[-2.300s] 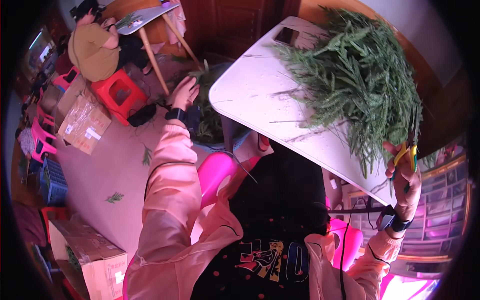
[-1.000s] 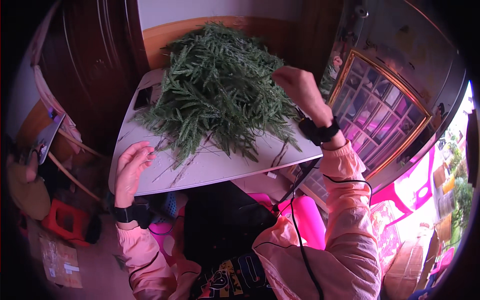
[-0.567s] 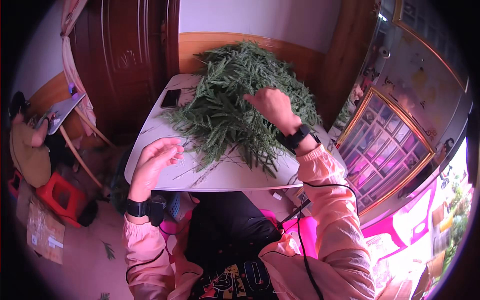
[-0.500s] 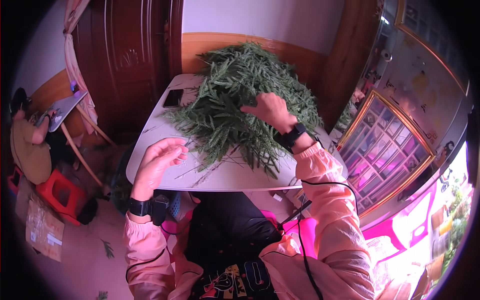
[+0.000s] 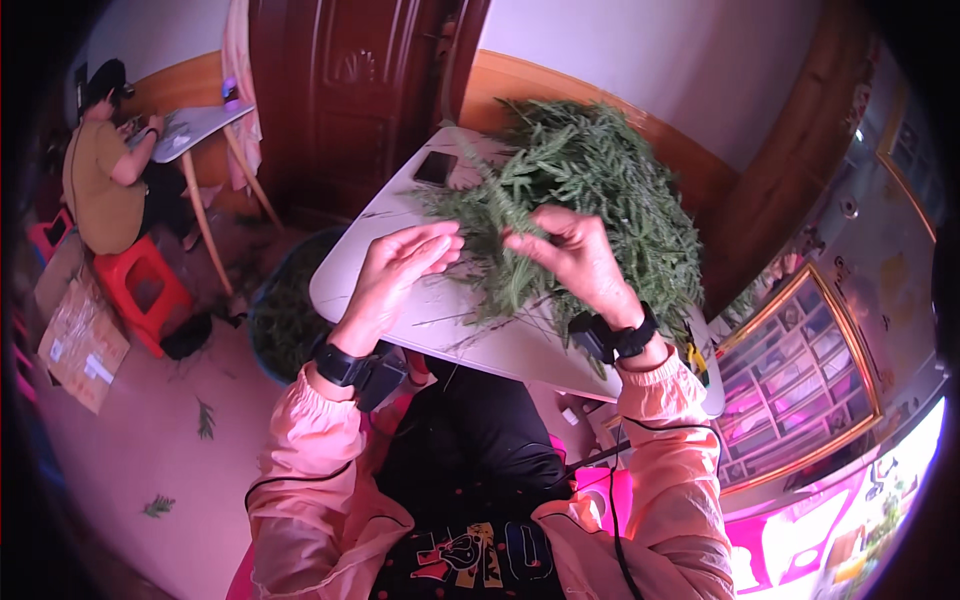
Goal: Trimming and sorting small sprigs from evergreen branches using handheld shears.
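A big heap of green artificial-looking needle-leaf sprigs [image 5: 610, 180] covers much of the white table [image 5: 345, 265]. My right hand [image 5: 582, 260] is closed, thumb and fingers pinching a green sprig [image 5: 508, 208] at the heap's near left side. That sprig stands up from the fingertips, with other foliage behind it. To its left my left hand [image 5: 395, 275] hovers over the table's front part, fingers stretched toward the sprig and nothing visible in them. Black devices are strapped at both wrists.
A dark phone [image 5: 436, 168] lies on the table's far left. Something yellow [image 5: 695, 362] sits by the right edge. A tub of greenery [image 5: 285, 320] stands on the floor at left. Farther left, another person [image 5: 105, 185] sits on a red stool [image 5: 145, 290] at a small table.
My right hand has gone from reaching over the heap to pinching a sprig nearer me. My left hand has moved toward it. The view has swung left.
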Demonstrator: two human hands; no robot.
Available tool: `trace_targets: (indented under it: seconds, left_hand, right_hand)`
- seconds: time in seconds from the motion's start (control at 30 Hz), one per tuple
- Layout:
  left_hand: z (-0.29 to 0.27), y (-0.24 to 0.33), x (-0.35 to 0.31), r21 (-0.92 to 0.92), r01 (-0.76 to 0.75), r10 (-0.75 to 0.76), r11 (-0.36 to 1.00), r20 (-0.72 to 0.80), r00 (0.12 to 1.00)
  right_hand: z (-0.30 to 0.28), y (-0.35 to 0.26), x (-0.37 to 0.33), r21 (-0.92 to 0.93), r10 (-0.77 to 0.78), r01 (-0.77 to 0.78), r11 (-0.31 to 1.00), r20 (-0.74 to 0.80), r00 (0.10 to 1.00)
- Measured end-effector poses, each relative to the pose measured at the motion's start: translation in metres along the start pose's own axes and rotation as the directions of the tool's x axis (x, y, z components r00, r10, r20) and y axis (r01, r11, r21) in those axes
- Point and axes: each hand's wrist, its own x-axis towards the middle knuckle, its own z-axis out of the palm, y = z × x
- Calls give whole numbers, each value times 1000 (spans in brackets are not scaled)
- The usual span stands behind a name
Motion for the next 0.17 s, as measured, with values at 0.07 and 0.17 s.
trace_targets:
  seconds: [0.07, 0.17]
  left_hand:
    - [-1, 1, 0, -33, -40, 40, 999, 0, 999]
    - [-8, 0, -3, -106, -117, 120, 987, 17, 993]
  right_hand:
    - [24, -4, 1, 237, 70, -118, 964, 203, 977]
    - [55, 4, 3, 381, 90, -246, 891, 384, 919]
